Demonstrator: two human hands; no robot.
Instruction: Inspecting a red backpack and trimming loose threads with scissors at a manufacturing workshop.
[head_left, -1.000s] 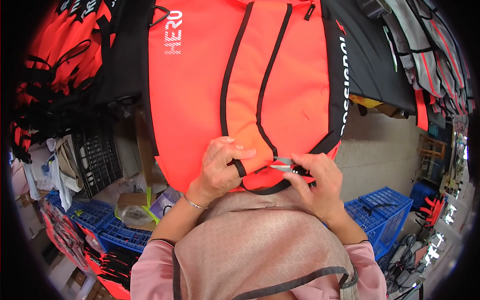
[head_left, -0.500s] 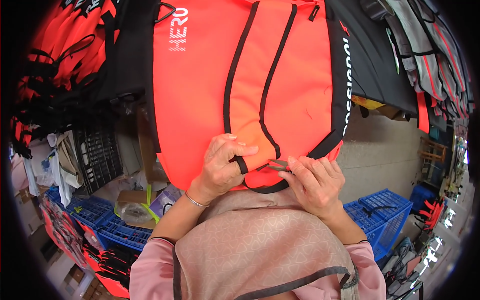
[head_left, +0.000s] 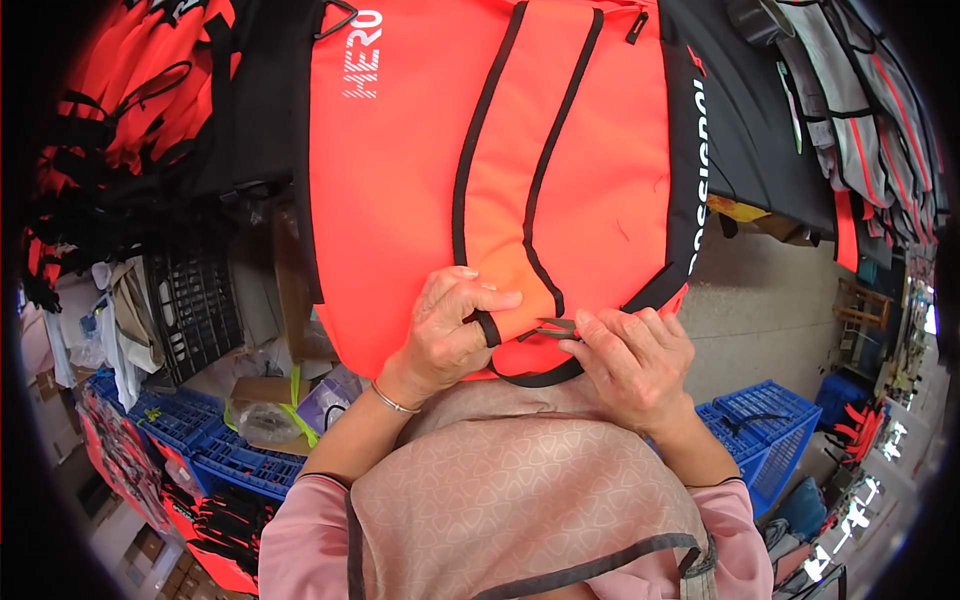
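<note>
A bright red-orange bag [head_left: 390,200] with black trim and white lettering lies before me, its near end by my apron [head_left: 530,480]. An orange padded shoulder strap [head_left: 500,225] with black edging runs down it towards me. My left hand [head_left: 445,325] is closed on the strap's near end, thumb on top and fingers folded at its black edge. In my right hand [head_left: 640,365] is a pair of small thread snips [head_left: 556,328], held between thumb and fingers. Their metal blades point left, a little apart, at the strap's near edge. Loose dark threads show on the bag's right side.
Black cloth [head_left: 750,130] covers the work surface. Red-and-black pieces [head_left: 150,90] are heaped at far left, grey straps [head_left: 850,110] at far right. Blue plastic crates [head_left: 775,425] stand low on both sides. A black crate [head_left: 195,310] and a cardboard box [head_left: 265,405] are at left.
The bag and strap sit slightly further right in the picture. Both hands keep their holds, and the snips' blades still lie at the strap's end, with their opening barely altered.
</note>
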